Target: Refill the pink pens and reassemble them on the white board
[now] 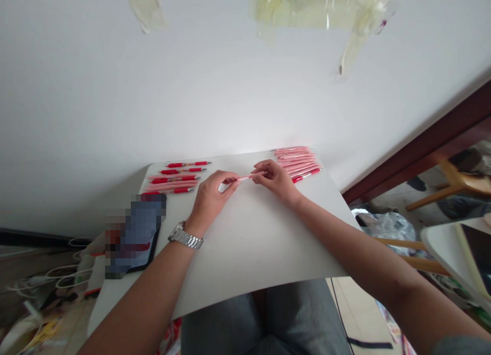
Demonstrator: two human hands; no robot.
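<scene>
Between my two hands, just above the white table, is a slim pink stick (244, 178) that looks like a pen refill. My left hand (214, 192) pinches its left end between thumb and fingers. At the right end, my right hand (276, 181) is closed on it with thumb and index finger; the tip is partly hidden. Left of my left hand lie several red pens (186, 170) in a row, with pink sticks (174, 185) among them. Close beyond my right hand is a pile of similar pink sticks (293, 155), with a red pen (307, 175) at its near side.
The white table (249, 252) stands against a white wall (215, 79). A phone (140, 237), partly blurred, lies at the table's left edge. White cables (65, 275) hang at the left. A wooden chair (460, 178) and another white table (441, 232) stand at the right.
</scene>
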